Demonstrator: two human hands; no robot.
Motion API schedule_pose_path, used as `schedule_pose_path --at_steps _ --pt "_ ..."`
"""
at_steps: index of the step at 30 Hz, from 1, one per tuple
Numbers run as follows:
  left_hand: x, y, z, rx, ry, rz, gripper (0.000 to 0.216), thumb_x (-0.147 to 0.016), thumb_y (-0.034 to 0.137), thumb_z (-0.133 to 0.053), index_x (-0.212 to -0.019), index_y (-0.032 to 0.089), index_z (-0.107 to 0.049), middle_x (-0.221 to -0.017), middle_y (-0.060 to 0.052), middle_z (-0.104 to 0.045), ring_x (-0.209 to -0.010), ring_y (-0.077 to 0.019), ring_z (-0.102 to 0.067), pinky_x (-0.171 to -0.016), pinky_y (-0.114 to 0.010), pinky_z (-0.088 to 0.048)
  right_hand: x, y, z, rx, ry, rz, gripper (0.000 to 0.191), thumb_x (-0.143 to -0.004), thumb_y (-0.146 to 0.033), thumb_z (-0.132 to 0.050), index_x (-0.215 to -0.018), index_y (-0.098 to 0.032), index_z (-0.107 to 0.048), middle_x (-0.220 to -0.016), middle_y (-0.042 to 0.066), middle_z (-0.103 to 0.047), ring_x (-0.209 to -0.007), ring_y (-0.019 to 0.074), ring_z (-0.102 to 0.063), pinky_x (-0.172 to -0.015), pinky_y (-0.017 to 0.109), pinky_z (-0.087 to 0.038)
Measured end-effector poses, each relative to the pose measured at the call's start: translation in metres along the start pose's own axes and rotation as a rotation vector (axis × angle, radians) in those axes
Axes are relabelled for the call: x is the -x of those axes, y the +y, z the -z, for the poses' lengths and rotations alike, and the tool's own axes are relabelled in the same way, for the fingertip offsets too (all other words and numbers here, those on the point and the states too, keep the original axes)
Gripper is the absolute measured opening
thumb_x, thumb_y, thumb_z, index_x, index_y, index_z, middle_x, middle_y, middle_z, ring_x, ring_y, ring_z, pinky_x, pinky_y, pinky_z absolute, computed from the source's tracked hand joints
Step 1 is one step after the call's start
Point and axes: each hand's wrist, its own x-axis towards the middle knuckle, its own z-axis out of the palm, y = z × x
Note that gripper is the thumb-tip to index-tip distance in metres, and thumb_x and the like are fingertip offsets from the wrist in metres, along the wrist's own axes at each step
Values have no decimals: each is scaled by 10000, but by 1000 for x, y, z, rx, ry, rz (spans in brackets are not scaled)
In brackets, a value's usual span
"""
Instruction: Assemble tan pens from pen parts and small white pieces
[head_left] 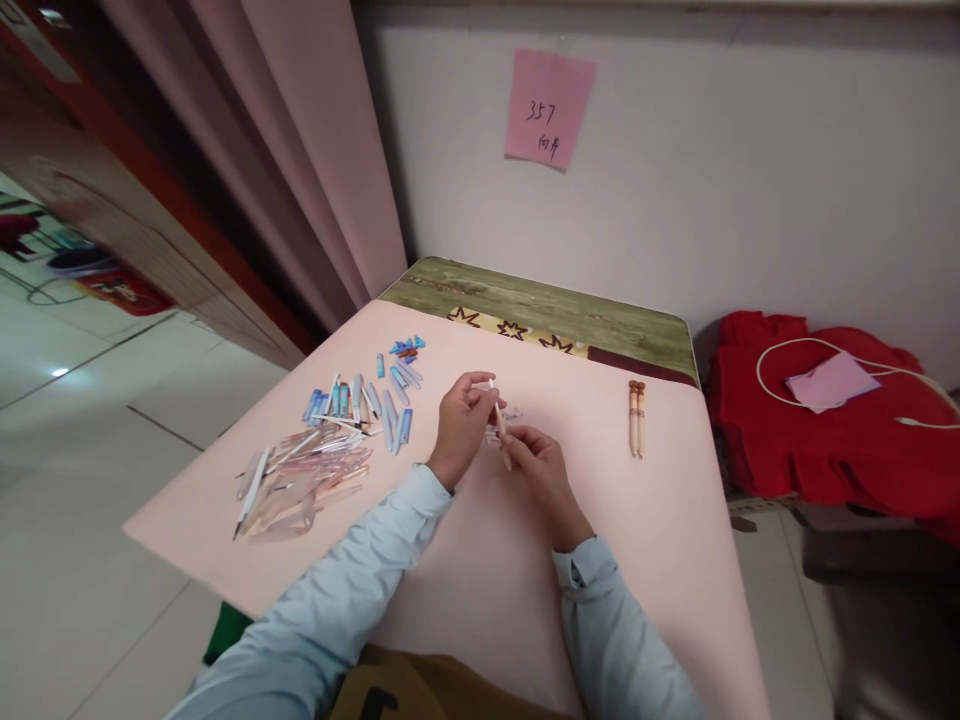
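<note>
Both of my hands meet over the middle of the table around one slim pen, pale beige with a white upper end. My left hand (466, 425) pinches its white upper part between thumb and fingers. Lower down, my right hand (541, 468) grips the beige pen barrel (503, 428). Some small pale pieces (513, 412) lie just behind the hands, partly hidden by them. On the right lie two pens (637, 420) side by side, beige with brown tops.
Left of my hands lie a pile of pinkish see-through pen parts (315, 490), white refills with dark tips (253, 490), several blue barrel pieces (397, 415) and small blue and brown toppers (407, 347). A red cloth (765, 420) with a white cable (761, 370) is beyond the table's right edge.
</note>
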Motion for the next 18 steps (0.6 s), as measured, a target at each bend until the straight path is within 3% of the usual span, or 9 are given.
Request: schedule_pose_path --at_steps 7,9,13,18 --pt "-15 11 15 130 301 -30 349 -778 316 -649 -1072 168 -534 -725 -4 -677 -572 -136 -639 -586 -286 -549 0 -5 7 132 -15 -57 311 -746 -463 -701 -836 -167 -671 -658 12 -649 -580 138 -571 -570 254 -457" --pt "-17 14 22 192 356 -7 314 -783 297 -637 -1047 162 -535 -715 4 -653 -564 -133 -638 -583 -289 -552 0 -11 12 247 0 -10 283 -768 -437 -680 -861 -171 -698 -685 18 -662 -596 142 -574 -571 253 -453" --pt "-15 15 34 262 369 99 284 -779 251 -632 -1032 159 -541 -678 21 -613 -537 -129 -619 -573 -302 -559 4 -30 20 481 62 178 222 -774 -363 -679 -905 -190 -722 -775 18 -687 -647 137 -571 -586 237 -433" --pt "-9 9 34 254 333 167 249 -797 202 -592 -1037 163 -540 -647 36 -580 -491 -105 -563 -514 -259 -521 9 -33 13 624 35 247 117 -774 -291 -628 -813 -194 -682 -681 -4 -647 -562 115 -529 -538 218 -405"
